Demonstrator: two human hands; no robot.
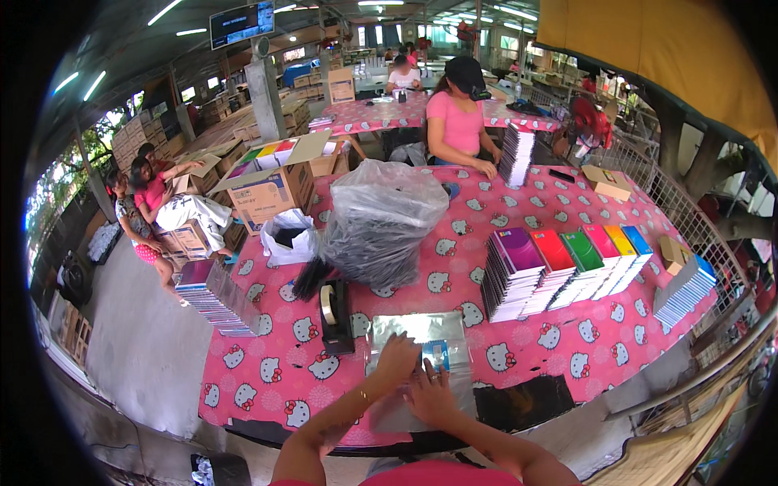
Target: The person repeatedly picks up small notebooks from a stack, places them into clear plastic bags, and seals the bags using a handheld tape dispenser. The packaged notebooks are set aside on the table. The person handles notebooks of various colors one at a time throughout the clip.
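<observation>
On the table edge before me lies a stack of clear plastic bags (417, 326). A small blue printed card or booklet (436, 355) shows at its middle, partly covered by my hands. My left hand (397, 360) rests on the plastic at the card's left side, fingers stretched forward. Just below the card, my right hand (431, 397) lies flat with its fingers apart. Neither hand visibly grips anything. A black tape dispenser (336, 317) with a roll of tape stands to the left of the bags.
Stacked spiral notebooks (519, 275) stand in coloured piles at right, with a blue-topped pile (686, 292) beyond. Another stack (217, 298) sits at the left edge. A large plastic-wrapped bundle (381, 223), a white bag (289, 236) and an open carton (271, 194) stand ahead. A co-worker (458, 125) sits across the table.
</observation>
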